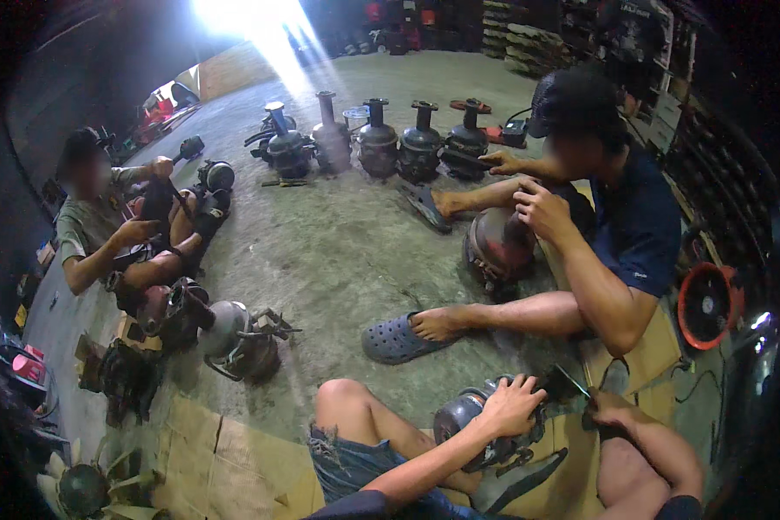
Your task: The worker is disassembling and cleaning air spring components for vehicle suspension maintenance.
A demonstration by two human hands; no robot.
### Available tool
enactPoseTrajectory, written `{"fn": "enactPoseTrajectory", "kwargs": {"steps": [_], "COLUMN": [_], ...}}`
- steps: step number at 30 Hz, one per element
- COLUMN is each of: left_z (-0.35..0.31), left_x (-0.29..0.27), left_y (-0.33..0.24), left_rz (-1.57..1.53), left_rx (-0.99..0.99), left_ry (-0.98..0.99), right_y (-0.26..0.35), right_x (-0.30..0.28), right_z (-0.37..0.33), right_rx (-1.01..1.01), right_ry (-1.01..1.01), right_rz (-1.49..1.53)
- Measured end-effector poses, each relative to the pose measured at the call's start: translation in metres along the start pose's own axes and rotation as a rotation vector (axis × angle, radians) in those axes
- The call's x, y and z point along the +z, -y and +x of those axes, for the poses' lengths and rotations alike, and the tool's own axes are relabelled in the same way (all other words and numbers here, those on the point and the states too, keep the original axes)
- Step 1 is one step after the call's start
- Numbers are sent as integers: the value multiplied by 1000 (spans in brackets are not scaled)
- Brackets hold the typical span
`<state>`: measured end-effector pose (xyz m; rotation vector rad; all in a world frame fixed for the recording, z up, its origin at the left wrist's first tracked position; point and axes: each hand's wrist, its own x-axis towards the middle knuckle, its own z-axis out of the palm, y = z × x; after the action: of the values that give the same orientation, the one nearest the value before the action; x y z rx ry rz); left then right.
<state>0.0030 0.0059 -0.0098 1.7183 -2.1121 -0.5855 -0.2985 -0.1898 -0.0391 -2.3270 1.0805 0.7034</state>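
Between the person's bent knees, low on the cardboard sheet, sits a round grey metal motor part. It looks dull, greasy and heavy, with a dark rim and small bits sticking out underneath. The left hand lies over the top of the motor part with its fingers spread and curled around it, likely to keep it from rolling. The right hand is just to the right of the motor part, closed around a thin dark tool that points at its side; the fingers look clamped on the handle. Just behind the motor part is a grey clog on a second person's foot. That person sits to the right and holds another round metal housing with one hand. Far behind the motor part, a row of dark jug-shaped engine parts stands upright on the concrete floor. To the left of the motor part, a third person sits with more parts by their legs.
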Motion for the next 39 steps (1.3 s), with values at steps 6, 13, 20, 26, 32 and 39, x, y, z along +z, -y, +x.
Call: {"fn": "enactPoseTrajectory", "kwargs": {"steps": [6,13,20,26,32,39], "left_z": [0,0,0,0,1,1], "left_x": [1,0,-2,-1,-3,-1], "left_y": [0,0,0,0,-1,0], "left_rz": [1,-3,-8,12,7,36], "left_rx": [24,13,19,21,-2,3], "left_ry": [-68,-40,-35,-63,10,-16], "right_y": [23,28,19,12,12,17], "right_x": [-13,-14,-10,-4,-2,-5], "right_z": [-11,-15,-10,-6,-8,-9], "right_rx": [60,81,70,-18,-20,-18], "right_ry": [3,-15,-5,-77,-100,-92], "right_rz": [-69,-8,-26,-83,-52,-14]}}
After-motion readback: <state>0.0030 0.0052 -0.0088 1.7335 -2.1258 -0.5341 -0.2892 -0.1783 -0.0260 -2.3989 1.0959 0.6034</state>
